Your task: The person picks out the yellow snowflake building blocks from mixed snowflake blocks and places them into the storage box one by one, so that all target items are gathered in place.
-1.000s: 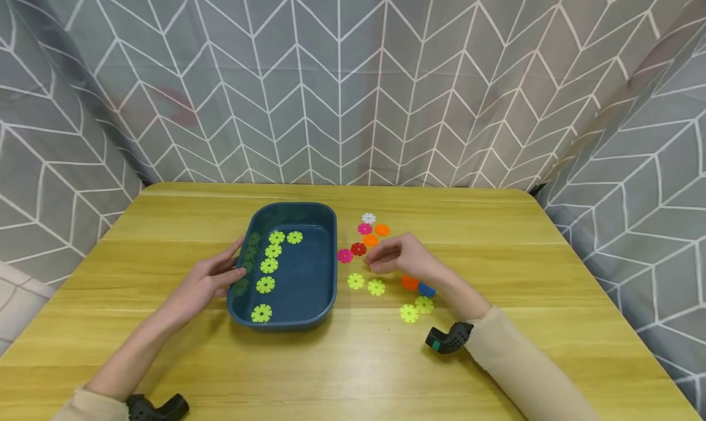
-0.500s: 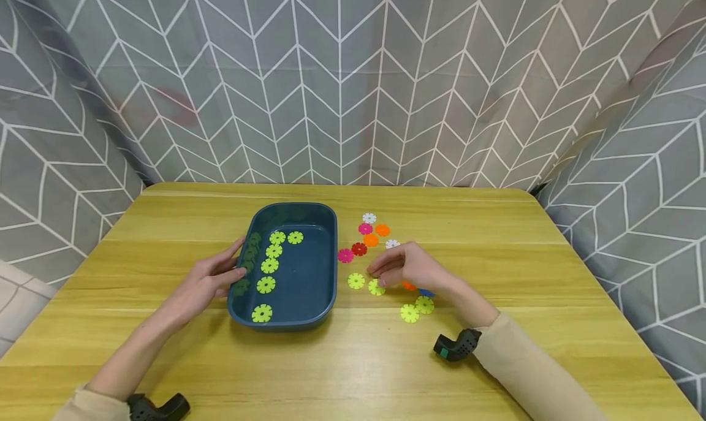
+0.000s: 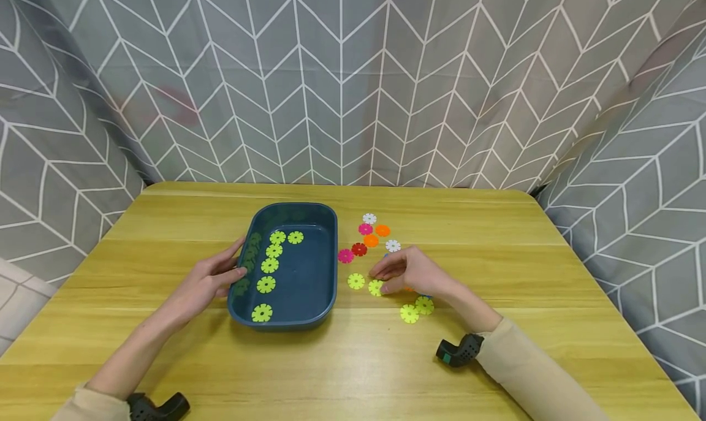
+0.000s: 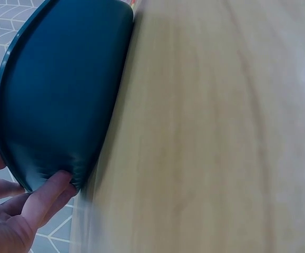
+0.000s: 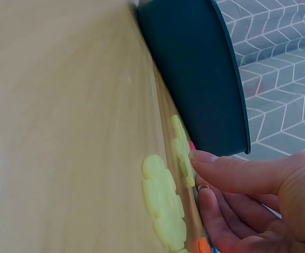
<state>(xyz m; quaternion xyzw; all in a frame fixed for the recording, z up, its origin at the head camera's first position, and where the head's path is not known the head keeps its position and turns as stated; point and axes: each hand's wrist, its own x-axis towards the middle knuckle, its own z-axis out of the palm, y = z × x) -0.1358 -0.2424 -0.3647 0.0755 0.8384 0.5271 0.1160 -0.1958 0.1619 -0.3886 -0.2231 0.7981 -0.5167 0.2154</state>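
Note:
A dark blue plastic bin stands on the table, with several yellow-green notched flower discs lying on its floor. My left hand holds the bin's left side, thumb over the rim and fingers against the outer wall. To the right of the bin, my right hand is low over the table. Its thumb and fingers are slightly apart, right at the edge of a yellow-green disc. In the right wrist view the thumb tip overlaps a yellow-green disc. Another yellow-green disc lies just left of the hand.
Around the right hand lie loose discs: red, pink, orange and white. Two yellow-green discs lie nearer the front. The hand partly covers blue and orange discs. A grey patterned curtain hangs behind the wooden table.
My right hand has moved slightly right and toward the front, from beside the red disc down to a yellow-green one, uncovering a white disc. The left hand and bin stay put.

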